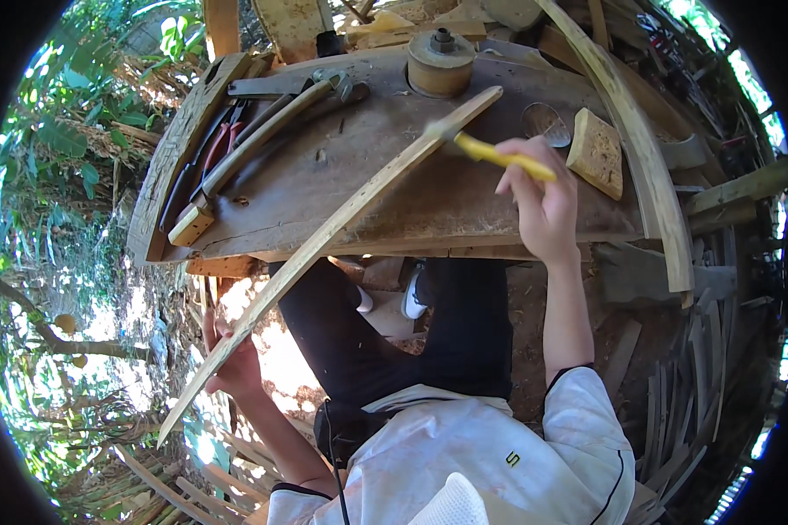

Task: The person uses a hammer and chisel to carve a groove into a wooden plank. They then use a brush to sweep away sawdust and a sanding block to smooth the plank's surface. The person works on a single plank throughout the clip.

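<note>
- Head view: a long, pale wooden strip point(324, 232) runs slantwise across the middle, its upper end over the desk point(289, 206) and its lower end out past the desk's near edge, toward the person's left
- The left grip point(235, 367) is closed on the strip near that lower end, with fingers on either side of the wood
- The right grip point(547, 197) is raised above the right part of the desk, its fingers pinching the yellow handle of a small tool point(503, 160)
- The tool's head points left and lies at the strip's upper part; it is blurred, so its kind and whether it touches the wood cannot be told
- On the desk's left side lie a long-handled hammer point(267, 136), red-handled pliers point(223, 144) and a small wooden block point(191, 226)
- At the far edge stands a round, drum-like piece point(440, 70) with a knob on top
- Right of the right grip sits a thick yellowish block point(597, 156), just beside a round, shallow dish point(547, 124), with a long curved length of wood point(648, 166) beyond
</note>
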`<state>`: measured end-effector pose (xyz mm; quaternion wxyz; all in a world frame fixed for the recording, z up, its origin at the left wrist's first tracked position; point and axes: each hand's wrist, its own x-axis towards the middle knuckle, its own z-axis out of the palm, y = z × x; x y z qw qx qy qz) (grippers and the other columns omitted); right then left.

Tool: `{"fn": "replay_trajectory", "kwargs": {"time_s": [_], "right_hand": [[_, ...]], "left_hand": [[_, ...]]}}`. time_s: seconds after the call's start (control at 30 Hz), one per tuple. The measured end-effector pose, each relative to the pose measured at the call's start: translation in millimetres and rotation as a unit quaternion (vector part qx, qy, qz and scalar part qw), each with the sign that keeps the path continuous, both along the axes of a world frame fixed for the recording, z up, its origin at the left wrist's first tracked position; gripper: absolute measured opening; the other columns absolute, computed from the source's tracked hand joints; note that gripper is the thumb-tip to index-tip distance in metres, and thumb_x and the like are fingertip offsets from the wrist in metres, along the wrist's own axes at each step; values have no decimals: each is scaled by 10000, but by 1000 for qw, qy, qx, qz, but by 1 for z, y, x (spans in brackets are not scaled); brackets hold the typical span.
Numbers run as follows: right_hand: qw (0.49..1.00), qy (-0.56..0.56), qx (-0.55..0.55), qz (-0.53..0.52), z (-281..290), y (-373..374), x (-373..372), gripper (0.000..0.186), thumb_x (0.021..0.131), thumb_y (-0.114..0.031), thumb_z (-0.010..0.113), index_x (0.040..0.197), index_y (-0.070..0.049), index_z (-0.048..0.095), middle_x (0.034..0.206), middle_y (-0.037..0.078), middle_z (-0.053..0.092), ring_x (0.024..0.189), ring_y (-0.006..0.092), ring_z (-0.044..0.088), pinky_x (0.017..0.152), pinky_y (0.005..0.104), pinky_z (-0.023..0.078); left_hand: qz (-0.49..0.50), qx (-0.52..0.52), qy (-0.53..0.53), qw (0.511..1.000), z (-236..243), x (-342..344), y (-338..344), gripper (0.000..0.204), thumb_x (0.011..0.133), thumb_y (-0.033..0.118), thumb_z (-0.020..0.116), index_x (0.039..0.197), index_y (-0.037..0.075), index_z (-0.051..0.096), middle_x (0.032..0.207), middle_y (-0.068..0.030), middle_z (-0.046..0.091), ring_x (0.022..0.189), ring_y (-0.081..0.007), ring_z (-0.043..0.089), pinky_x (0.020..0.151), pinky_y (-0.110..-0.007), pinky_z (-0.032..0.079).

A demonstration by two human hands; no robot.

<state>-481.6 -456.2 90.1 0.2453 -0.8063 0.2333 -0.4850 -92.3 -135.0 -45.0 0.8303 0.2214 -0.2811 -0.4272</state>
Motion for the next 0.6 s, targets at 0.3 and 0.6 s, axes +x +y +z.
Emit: {"fn": "replay_trajectory", "kwargs": {"time_s": [0.3,0.6], "right_hand": [[1000,26,0,15,-1,0,8,139,1035,-99,662,1155,-50,712,970,58,670,708,129,616,604,262,518],[994,81,-70,8,8,35,71,200,956,-156,739,1152,-145,701,963,30,699,772,226,721,622,352,567]], "left_hand": [[69,64,-53,994,22,-15,-14,1150,716,274,803,1638,-29,187,1346,-124,567,1361,-309,515,1262,-505,339],[90,192,-137,968,24,-22,-16,900,801,262,711,1598,21,369,1665,-202,353,1545,-343,333,1273,-531,267]]}}
